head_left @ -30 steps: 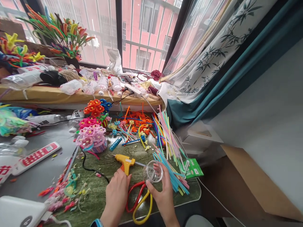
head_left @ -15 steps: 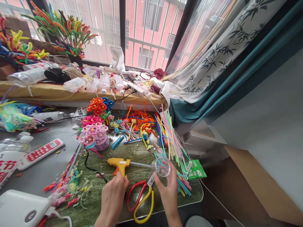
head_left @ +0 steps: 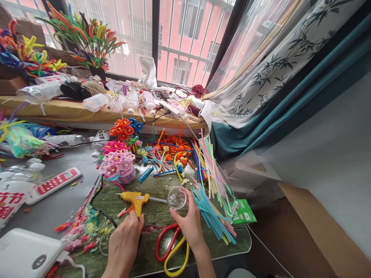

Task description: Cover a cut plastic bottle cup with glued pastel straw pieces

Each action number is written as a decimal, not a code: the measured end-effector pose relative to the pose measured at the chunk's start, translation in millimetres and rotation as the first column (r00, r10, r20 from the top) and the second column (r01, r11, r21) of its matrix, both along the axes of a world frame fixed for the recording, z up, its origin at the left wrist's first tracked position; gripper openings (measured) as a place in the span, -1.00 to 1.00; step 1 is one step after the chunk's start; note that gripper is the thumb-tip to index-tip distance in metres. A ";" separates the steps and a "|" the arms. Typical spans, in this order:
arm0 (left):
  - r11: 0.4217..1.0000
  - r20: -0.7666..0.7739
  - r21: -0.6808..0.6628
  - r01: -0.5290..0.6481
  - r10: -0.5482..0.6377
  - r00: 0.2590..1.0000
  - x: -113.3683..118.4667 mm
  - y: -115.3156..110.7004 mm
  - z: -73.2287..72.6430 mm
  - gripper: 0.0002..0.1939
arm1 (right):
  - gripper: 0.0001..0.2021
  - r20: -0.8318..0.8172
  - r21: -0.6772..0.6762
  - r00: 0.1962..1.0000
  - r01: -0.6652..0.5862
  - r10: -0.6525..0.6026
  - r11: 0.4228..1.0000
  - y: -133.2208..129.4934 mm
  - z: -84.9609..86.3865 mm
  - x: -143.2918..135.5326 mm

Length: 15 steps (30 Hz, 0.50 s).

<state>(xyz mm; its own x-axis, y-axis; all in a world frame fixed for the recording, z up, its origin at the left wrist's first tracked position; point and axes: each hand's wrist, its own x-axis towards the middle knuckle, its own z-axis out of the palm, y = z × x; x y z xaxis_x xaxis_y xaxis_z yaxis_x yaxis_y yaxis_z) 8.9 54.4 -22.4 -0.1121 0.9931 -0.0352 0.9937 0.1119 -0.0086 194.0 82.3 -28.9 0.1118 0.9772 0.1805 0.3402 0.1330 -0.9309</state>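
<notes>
Daylit barred window [head_left: 155, 42] w/ pink bldg [head_left: 191, 45] outside, teal & white curtains [head_left: 266, 83] at R, grey wall [head_left: 327, 143] beside.

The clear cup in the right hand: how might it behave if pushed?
Probably light: the clear cup looks thin-walled, and the right hand holds it between thumb and fingers. It could roll if laid on its side, given its round rim. Its smooth, shiny wall may be slippery.

Bare table [head_left: 164, 182] lies beyond the glue gun [head_left: 136, 199]; scissors [head_left: 174, 251] obstruct the gap between left hand [head_left: 125, 237] and right hand [head_left: 189, 222]; colourful sticks [head_left: 207, 208] crowd the right side
</notes>
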 end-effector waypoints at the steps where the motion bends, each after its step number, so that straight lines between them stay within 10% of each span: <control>1: 1.000 -0.005 0.005 -0.001 0.001 1.000 0.3 0.0 -0.1 -0.56 | -0.43 0.008 0.008 1.000 -0.013 0.013 1.000 -0.2 0.3 -1.2; 8: 0.994 -0.088 0.109 0.015 -0.006 0.996 -0.7 -3.5 20.6 -0.66 | -0.44 -0.015 0.029 1.000 0.018 -0.018 0.999 6.9 4.2 -5.9; 15: 0.935 0.275 0.339 0.105 -0.205 0.939 -3.9 22.1 13.6 -0.71 | -0.44 -0.104 0.135 0.994 0.032 -0.018 0.990 32.6 20.4 -15.8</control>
<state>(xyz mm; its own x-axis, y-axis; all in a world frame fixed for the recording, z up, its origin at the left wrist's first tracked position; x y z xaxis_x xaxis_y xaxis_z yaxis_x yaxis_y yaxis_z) 5.0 76.5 -8.8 0.0100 0.9617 0.2740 0.9481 -0.0963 0.3031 178.2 114.9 -8.5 0.1610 0.9409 0.2978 0.2494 0.2532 -0.9347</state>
